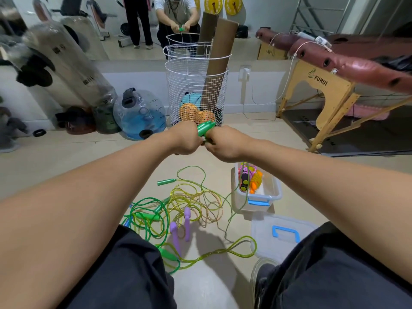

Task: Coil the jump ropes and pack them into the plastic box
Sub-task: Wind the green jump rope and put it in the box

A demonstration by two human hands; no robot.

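Head view: left hand and right hand both clench green handles, axis tilted up-right, cord trailing down toward plastic box near right, nearer right hand.

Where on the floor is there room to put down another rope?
Bare floor lies between the rope tangle and the water jug, also beyond the plastic box toward the massage table's legs. It is crowded between the knees, where ropes and the purple handles lie, up to the box lid.
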